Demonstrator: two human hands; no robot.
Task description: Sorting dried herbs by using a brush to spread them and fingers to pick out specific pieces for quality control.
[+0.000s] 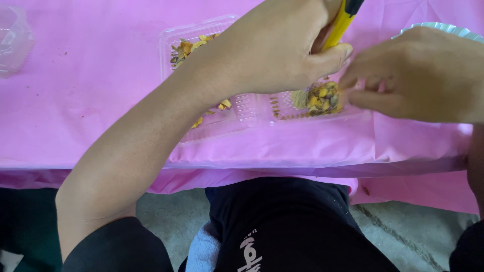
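Knife [341,22], yellow handle, sits in our left hand [282,45], fist closed around it. Right hand [418,75] pinches a small yellow piece [322,98] just below the blade side; it looks light, brittle, likely slippery.

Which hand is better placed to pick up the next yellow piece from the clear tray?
Probably the right hand: its fingertips are at the yellow pieces, while the left hand grips a yellow tool.

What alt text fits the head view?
Left hand grips a yellow-handled tool over a clear plastic clamshell of yellow-brown pieces; right hand pinches at them, on a pink tablecloth.
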